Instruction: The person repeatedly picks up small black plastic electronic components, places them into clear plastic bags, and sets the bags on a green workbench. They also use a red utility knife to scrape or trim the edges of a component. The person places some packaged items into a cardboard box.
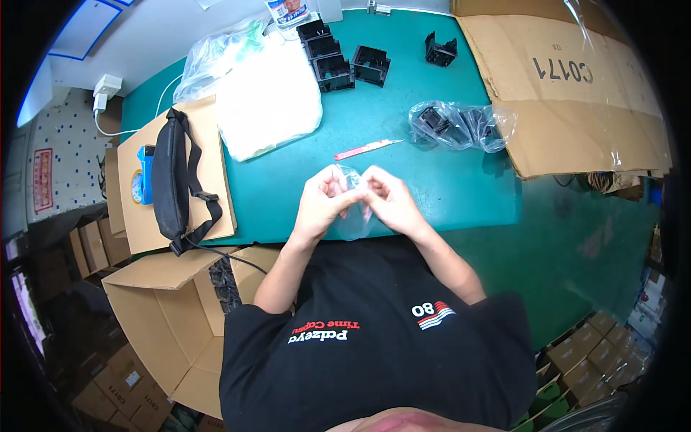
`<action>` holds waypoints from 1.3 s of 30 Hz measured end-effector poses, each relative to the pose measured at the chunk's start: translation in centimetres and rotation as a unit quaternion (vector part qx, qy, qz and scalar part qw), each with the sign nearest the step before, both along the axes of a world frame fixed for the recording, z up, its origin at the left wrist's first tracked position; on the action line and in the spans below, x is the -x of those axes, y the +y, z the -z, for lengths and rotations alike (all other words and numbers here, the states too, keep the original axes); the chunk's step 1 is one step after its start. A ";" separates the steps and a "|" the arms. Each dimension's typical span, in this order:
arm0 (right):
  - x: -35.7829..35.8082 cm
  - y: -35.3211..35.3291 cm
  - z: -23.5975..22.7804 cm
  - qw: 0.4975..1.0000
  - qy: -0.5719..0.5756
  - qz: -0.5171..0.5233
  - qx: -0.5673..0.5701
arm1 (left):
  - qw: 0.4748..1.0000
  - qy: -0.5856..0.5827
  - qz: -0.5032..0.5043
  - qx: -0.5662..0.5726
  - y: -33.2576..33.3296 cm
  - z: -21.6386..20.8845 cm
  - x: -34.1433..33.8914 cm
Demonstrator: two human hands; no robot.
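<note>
Both hands meet over the near edge of a green table, pinching a clear plastic bag between them. My left hand has its fingers curled on the bag's left side. My right hand grips its upper right side, fingertips touching the left ones. The bag hangs down limp; whether anything is inside cannot be made out. Just beyond the hands lies a red and white craft knife. Farther right, black plastic parts in clear bags rest on the table.
Several black plastic housings stand at the back, with one housing apart. A stack of white bags lies left. A black waist pouch sits on cardboard. Large cartons flank the right; an open carton is lower left.
</note>
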State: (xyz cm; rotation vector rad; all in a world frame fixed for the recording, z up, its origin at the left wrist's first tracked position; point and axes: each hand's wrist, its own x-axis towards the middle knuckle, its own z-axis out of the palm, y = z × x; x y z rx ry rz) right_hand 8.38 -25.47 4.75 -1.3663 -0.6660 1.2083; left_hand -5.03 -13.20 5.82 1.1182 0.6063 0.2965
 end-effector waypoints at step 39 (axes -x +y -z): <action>-1.3 2.3 1.3 0.907 -0.353 0.230 -0.016 | 0.783 0.168 -0.142 -0.582 1.6 1.2 -2.5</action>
